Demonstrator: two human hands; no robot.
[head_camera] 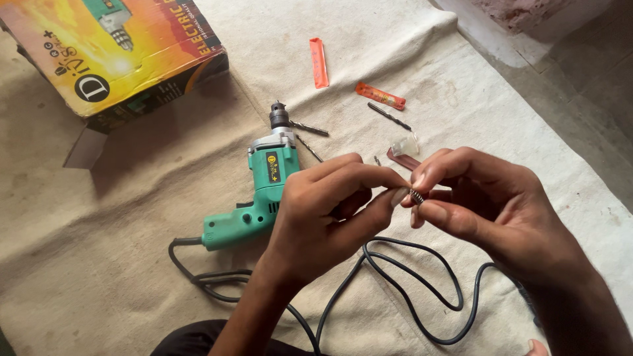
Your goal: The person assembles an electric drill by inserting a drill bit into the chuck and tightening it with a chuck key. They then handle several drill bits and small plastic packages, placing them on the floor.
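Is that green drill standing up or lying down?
Lying down: the drill rests on its side on the cloth, chuck pointing away.

A rectangular cardboard box (112, 53) lies at the upper left on the cloth, printed yellow and orange with a drill picture. A small yellow-and-black label (272, 167) sits on the green drill body.

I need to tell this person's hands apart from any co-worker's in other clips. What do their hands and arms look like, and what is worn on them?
Both forearms are bare: no sleeves, gloves, watch or rings show. The left hand and right hand have slim fingers with short, unpainted nails. Dark clothing shows at the bottom edge.
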